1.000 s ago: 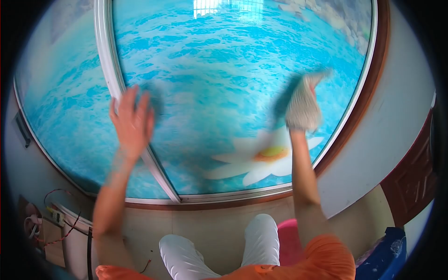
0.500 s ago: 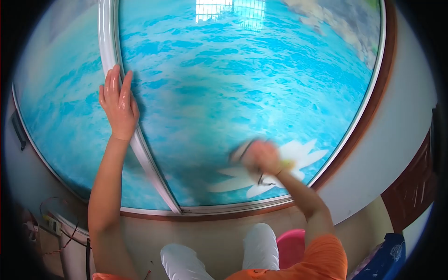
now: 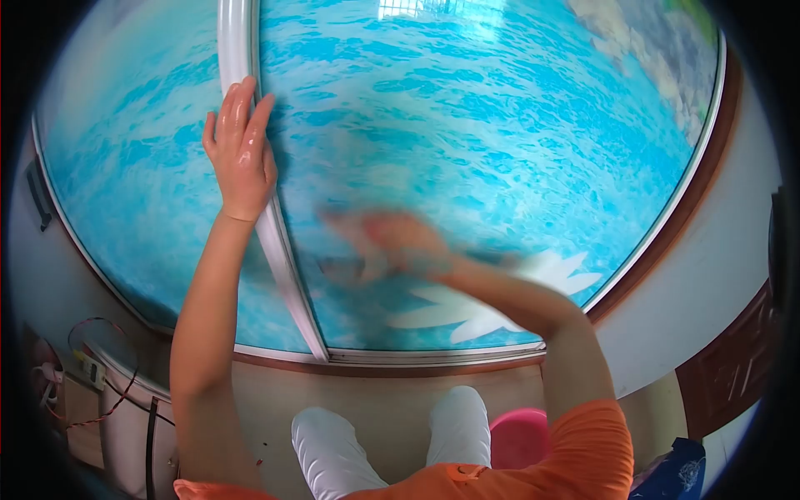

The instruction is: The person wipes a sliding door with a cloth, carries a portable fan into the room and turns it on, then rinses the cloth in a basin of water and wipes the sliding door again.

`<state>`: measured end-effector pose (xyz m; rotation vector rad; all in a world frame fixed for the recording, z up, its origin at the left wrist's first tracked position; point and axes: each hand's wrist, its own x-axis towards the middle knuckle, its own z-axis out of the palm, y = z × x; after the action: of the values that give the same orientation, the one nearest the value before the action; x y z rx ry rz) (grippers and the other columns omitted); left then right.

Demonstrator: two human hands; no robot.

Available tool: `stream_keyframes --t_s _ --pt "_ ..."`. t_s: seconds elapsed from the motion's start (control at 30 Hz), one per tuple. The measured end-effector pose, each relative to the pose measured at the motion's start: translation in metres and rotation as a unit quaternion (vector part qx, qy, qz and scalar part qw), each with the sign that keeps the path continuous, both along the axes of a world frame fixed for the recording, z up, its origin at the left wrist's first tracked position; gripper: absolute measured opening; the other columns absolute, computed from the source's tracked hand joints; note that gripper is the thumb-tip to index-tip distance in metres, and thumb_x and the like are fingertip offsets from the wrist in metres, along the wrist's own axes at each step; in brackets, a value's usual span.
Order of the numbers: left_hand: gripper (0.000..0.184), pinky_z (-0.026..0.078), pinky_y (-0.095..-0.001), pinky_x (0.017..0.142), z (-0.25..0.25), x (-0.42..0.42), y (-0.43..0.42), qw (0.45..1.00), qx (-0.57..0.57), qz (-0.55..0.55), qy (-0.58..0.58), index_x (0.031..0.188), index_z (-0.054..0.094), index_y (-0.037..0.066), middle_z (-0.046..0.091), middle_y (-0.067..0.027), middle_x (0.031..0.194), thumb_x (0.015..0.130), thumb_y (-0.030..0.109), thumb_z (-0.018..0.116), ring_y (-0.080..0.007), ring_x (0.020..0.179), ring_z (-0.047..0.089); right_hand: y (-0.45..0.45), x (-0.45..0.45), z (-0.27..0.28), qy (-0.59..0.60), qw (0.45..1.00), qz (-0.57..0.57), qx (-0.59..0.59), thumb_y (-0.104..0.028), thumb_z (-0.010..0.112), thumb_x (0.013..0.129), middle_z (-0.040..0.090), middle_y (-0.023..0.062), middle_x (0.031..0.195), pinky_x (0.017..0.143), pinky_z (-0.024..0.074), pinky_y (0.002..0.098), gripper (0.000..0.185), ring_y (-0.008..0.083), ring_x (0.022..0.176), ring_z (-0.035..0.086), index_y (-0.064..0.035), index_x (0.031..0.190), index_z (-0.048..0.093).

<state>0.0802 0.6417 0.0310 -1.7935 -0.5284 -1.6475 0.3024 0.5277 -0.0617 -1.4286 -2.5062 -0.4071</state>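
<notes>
My left hand (image 3: 241, 160) rests with wet, parted fingers against the white upright frame bar (image 3: 280, 250) between two glossy panels. Over the lower part of the right-hand panel (image 3: 475, 158), printed with blue water, my right hand (image 3: 412, 242) is smeared by motion. A pale and reddish cloth (image 3: 373, 260) shows as a blur under and beside its fingers, pressed to or close to the panel. A white flower print (image 3: 500, 308) lies just right of the right hand, partly hidden by my forearm.
Below the panels runs a metal bottom track (image 3: 433, 357). A pink basin (image 3: 518, 437) stands on the floor by my right knee. Cables (image 3: 125, 375) and a cabinet (image 3: 129, 450) are at lower left. A blue bag-like item (image 3: 675, 471) sits at lower right.
My right hand has swept left and slightly up across the panel, away from the flower print, with the cloth. My left hand stays on the frame bar; the view has shifted a little.
</notes>
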Motion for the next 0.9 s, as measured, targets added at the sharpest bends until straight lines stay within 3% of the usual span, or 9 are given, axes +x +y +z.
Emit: stream_keyframes --t_s 0.07,0.2,0.23,0.3,0.4,0.53,0.6,0.67,0.9 --pt "0.044 0.019 -0.0425 0.096 0.0 -0.001 0.0 1.0 0.004 0.012 -0.001 0.112 0.049 0.012 0.04 -0.0068 0.126 0.071 -0.004 0.042 -0.0233 0.118 0.037 -0.016 0.037 -0.098 -0.201 0.949 0.111 0.217 -0.015 0.045 0.077 0.052 0.0087 0.107 0.089 0.037 0.0323 0.034 0.0218 0.102 0.049 -0.0082 0.109 0.051" --pt "0.045 0.019 -0.0431 0.096 -0.003 -0.001 0.002 1.0 0.002 -0.01 -0.009 0.112 0.048 0.012 0.04 -0.0066 0.126 0.071 -0.004 0.042 -0.023 0.118 0.037 -0.042 0.113 -0.101 -0.127 0.976 0.063 0.164 -0.013 0.05 0.073 0.055 0.0083 0.102 0.085 0.04 0.0351 0.032 0.0218 0.097 0.052 -0.0075 0.104 0.054" --pt "0.045 0.019 -0.0433 0.096 -0.002 -0.001 0.003 1.0 0.0 -0.02 -0.013 0.113 0.047 0.011 0.04 -0.0063 0.127 0.071 -0.005 0.043 -0.0228 0.118 0.036 -0.062 0.103 -0.046 -0.083 0.986 -0.097 0.105 -0.012 0.051 0.072 0.056 0.0089 0.102 0.088 0.0386 0.0386 0.032 0.0234 0.098 0.052 -0.0063 0.104 0.054" --pt "0.047 0.018 -0.0435 0.097 -0.002 -0.001 0.001 1.0 -0.003 -0.019 -0.015 0.115 0.045 0.01 0.04 -0.0071 0.126 0.07 -0.005 0.043 -0.0228 0.117 0.037 -0.062 0.125 0.03 -0.143 0.896 -0.096 0.409 -0.011 0.051 0.071 0.053 0.0141 0.106 0.089 0.0369 0.0427 0.037 0.0297 0.1 0.05 -0.0033 0.108 0.051" --pt "0.042 0.02 -0.0419 0.096 -0.002 -0.001 0.0 0.998 -0.011 -0.054 -0.031 0.116 0.043 0.008 0.041 -0.0111 0.124 0.076 -0.003 0.039 -0.026 0.115 0.038 -0.04 0.079 0.157 -0.099 0.789 -0.222 0.564 -0.006 0.048 0.071 0.047 0.0188 0.112 0.086 0.0361 0.0412 0.037 0.0338 0.106 0.043 0.0023 0.107 0.048" --pt "0.041 0.02 -0.0426 0.096 -0.002 -0.003 0.003 0.998 -0.008 -0.053 -0.03 0.117 0.041 0.006 0.04 -0.012 0.124 0.077 -0.003 0.039 -0.0267 0.115 0.037 0.049 -0.003 0.214 -0.055 0.76 -0.005 0.648 -0.013 0.047 0.071 0.052 0.0151 0.093 0.077 0.0389 0.0391 0.023 0.0303 0.086 0.049 -0.0014 0.091 0.052" --pt "0.041 0.019 -0.0426 0.096 -0.005 -0.004 0.002 0.999 -0.02 -0.037 -0.022 0.117 0.041 0.006 0.04 -0.0118 0.124 0.077 -0.002 0.039 -0.0266 0.115 0.037 0.088 -0.055 0.169 -0.04 0.773 0.029 0.633 -0.015 0.047 0.07 0.052 0.0118 0.081 0.072 0.0394 0.0353 0.018 0.0254 0.079 0.049 -0.0041 0.083 0.052" --pt "0.04 0.018 -0.0428 0.097 -0.005 -0.005 0.003 0.999 -0.006 -0.035 -0.022 0.116 0.042 0.007 0.04 -0.0115 0.124 0.077 -0.002 0.039 -0.0258 0.116 0.037 0.093 -0.099 0.114 -0.049 0.919 0.017 0.391 -0.017 0.046 0.07 0.054 0.0152 0.089 0.082 0.0375 0.0374 0.029 0.0279 0.089 0.049 0.0022 0.091 0.052" --pt "0.042 0.018 -0.0435 0.097 -0.003 -0.004 0.002 1.0 -0.011 -0.011 -0.01 0.116 0.043 0.009 0.038 -0.0102 0.126 0.075 -0.002 0.041 -0.025 0.115 0.037 0.073 -0.078 -0.098 -0.191 0.927 0.104 0.305 -0.017 0.045 0.07 0.052 0.0126 0.101 0.095 0.0301 0.0364 0.038 0.0244 0.101 0.045 0.0015 0.102 0.051"
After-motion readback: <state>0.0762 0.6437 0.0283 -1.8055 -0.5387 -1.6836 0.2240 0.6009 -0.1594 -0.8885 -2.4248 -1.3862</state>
